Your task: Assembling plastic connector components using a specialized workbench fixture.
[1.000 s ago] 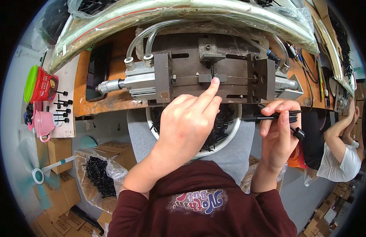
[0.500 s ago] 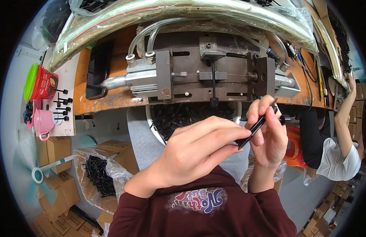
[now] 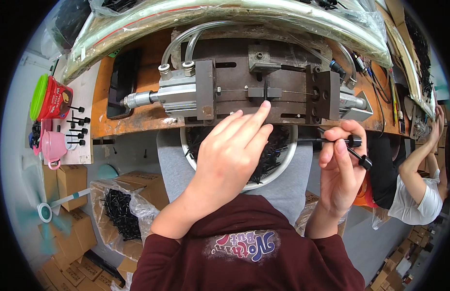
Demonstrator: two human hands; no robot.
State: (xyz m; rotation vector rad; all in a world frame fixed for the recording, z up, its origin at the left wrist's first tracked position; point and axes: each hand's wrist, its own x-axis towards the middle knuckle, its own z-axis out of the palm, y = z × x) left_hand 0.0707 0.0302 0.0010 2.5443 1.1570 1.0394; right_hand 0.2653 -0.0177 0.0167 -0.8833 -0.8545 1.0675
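My left hand (image 3: 229,153) reaches over the basket with fingers stretched. Its index fingertip touches the near end of a thin black part (image 3: 266,88), which sits across the small dark block (image 3: 256,92) in the middle of the metal fixture (image 3: 234,107). My right hand (image 3: 342,165) is raised at the fixture's right front, pinching black plastic rods with round knobs (image 3: 353,141). Another knob (image 3: 365,162) sticks out below its fingers. Under my left hand, a white-rimmed basket (image 3: 256,185) on my lap holds many similar black rods, partly hidden.
Clear hoses (image 3: 179,41) run to cylinders at both ends of the fixture. A phone (image 3: 122,82) lies on the bench's left. Beyond it are a red tub (image 3: 57,99), a pink cup (image 3: 54,145) and several black rods. A box of black parts (image 3: 122,213) stands lower left. Another person (image 3: 419,194) sits at right.
My left hand has left the rods at my right hand and moved forward to the fixture. The long knobbed rod that stuck out of the block is no longer seen there. My right hand shifted slightly right.
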